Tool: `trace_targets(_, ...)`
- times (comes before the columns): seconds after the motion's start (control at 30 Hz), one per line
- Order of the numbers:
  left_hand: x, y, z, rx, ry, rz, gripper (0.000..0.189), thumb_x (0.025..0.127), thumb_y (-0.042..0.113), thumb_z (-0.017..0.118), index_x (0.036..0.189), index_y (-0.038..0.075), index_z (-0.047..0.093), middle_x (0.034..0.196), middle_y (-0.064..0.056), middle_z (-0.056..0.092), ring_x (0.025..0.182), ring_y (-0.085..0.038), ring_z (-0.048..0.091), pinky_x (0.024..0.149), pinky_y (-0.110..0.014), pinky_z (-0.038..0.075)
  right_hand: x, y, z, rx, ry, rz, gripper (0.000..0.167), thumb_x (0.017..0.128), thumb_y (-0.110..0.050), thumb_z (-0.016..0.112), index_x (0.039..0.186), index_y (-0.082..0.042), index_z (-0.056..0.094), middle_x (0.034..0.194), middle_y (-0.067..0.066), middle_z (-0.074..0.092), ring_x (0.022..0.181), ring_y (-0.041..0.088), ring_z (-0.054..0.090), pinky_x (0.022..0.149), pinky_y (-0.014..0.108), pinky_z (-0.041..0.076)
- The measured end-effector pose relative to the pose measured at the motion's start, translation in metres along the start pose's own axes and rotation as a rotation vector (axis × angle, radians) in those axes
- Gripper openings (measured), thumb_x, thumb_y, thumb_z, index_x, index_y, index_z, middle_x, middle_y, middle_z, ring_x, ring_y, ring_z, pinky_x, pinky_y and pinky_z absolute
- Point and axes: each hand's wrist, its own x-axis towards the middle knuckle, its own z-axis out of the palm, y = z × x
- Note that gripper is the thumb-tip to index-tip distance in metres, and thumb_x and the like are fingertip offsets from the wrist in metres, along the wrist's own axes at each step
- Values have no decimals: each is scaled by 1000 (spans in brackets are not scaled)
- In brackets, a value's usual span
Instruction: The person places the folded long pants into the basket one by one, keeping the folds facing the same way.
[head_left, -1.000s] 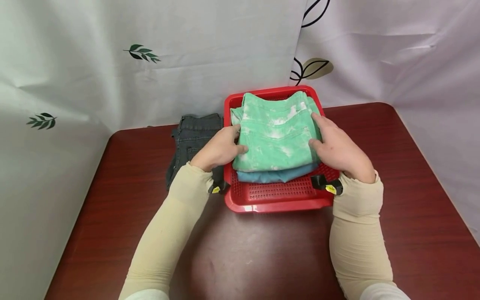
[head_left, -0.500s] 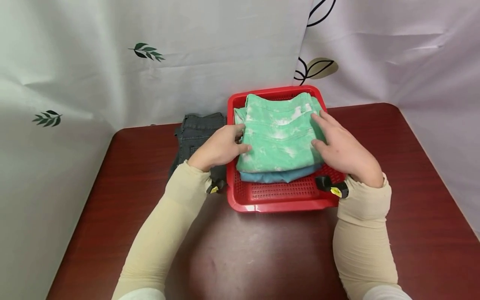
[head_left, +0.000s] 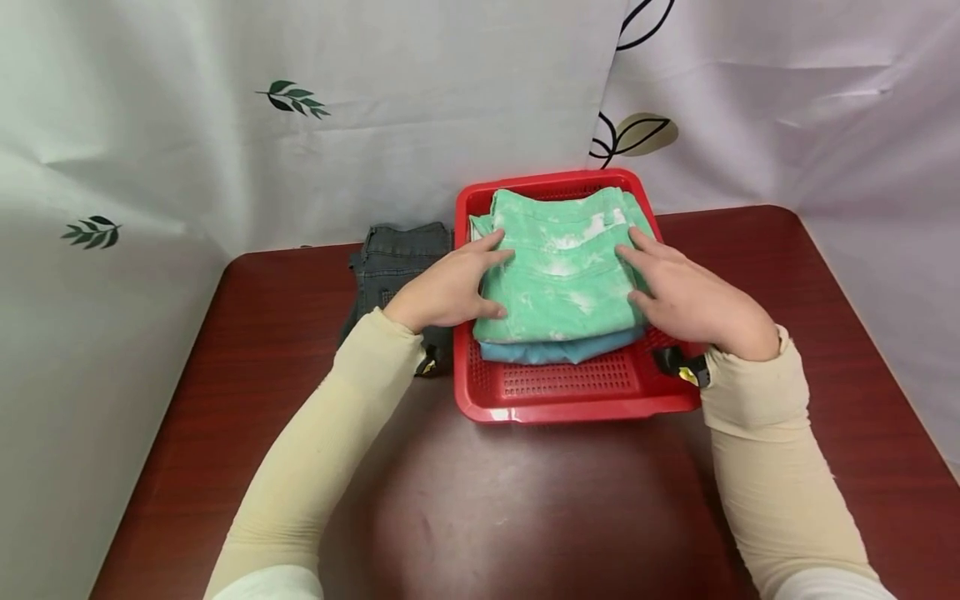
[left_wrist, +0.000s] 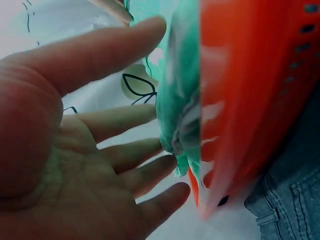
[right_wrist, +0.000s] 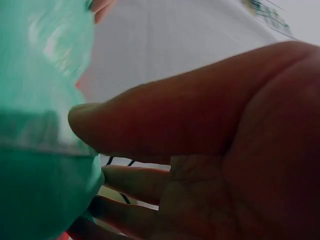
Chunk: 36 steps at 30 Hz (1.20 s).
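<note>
Folded green-and-white tie-dye trousers (head_left: 562,267) lie on top of a folded blue garment (head_left: 558,348) inside a red plastic basket (head_left: 570,410). My left hand (head_left: 453,287) is at the left side of the green trousers, fingers spread and fairly straight, the fingertips at their edge. On the opposite side my right hand (head_left: 690,292) touches the trousers' right edge with fingers extended. In the left wrist view the palm faces the green cloth (left_wrist: 182,75) and nothing is gripped. The right wrist view has the thumb and fingertips against the green cloth (right_wrist: 45,180).
Dark grey folded jeans (head_left: 397,258) lie on the table just left of the basket, partly hidden by the left hand. A white curtain (head_left: 420,125) with leaf prints hangs behind the reddish-brown table (head_left: 480,517).
Both hands have shifted from the trousers' sides slightly up onto the top edges, the left fingers spreading out. The stack stays in place in the basket.
</note>
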Motion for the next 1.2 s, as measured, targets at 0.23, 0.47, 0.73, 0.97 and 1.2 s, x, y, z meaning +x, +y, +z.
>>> trace_targets(0.23,3,-3,5,65,-17,15,84,87,27,81,156,6,37,168,-9,8,153,-26,14,119,-39,26,5,4,6,-91,-25,9,70,94,-5,64,153,9,30,160,35,15,144,53,22,105,63,38)
trace_targets(0.47,4,-4,9,128,-13,33,84,87,32,80,154,3,38,167,-14,12,154,-27,13,122,-42,15,7,2,12,-178,-21,22,70,93,-8,66,152,9,33,158,36,19,141,54,27,99,63,43)
trace_targets(0.73,3,-4,12,159,-20,10,85,87,35,79,155,5,38,167,-12,11,154,-26,12,123,-49,7,6,0,14,-198,-13,17,71,92,-9,69,151,9,35,157,36,22,142,52,28,99,61,45)
trace_targets(0.97,-1,-7,15,102,3,13,83,88,33,79,155,6,37,168,-8,9,154,-24,10,123,-46,6,4,-1,17,-130,-9,41,73,93,-10,67,153,9,29,160,35,15,144,52,21,103,63,39)
trace_targets(1.2,-11,-11,16,57,46,39,76,91,31,75,154,6,40,168,-10,14,154,-24,12,122,-43,17,-3,-6,19,-114,23,55,77,92,-13,69,154,8,29,160,34,12,146,51,17,108,64,34)
